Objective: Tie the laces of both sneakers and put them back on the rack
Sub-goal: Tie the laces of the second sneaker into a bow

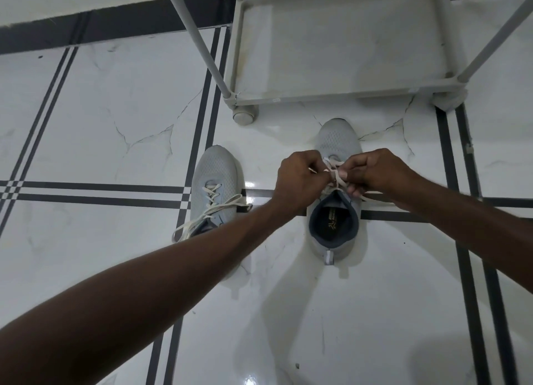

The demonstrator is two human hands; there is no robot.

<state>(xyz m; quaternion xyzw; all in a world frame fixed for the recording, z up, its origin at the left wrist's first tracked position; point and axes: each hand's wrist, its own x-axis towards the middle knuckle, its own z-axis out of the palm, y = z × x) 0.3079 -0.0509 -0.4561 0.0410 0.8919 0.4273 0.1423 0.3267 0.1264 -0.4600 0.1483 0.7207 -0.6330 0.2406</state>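
Floor (115,110) of glossy white tile with black stripe lines fills the view, with a dark band along its far edge. At the top right stands the rack (331,92), pale grey, its lowest shelf bare, slanted poles rising from the corners and a round foot at the near left corner resting on the tile. Two forearms reach in from the lower corners and meet over the right sneaker (334,234). That sneaker is light grey mesh with a dark lining, sits on the floor just before the rack with its toe pointing at it, heel loop nearest the camera, and its mouth open to view. The left sneaker (213,182) lies well apart to the left, toe also pointing away, its heel hidden under the left forearm. Its laces (213,208) are cream, untied, and trail loose off both sides onto the tile. The left hand (300,180) is curled, fingers pinching a strand of the right laces (334,171) above the tongue. The right hand (375,172) is likewise curled close, fingers pinched on the other strand, the two hands nearly touching over the crossing.
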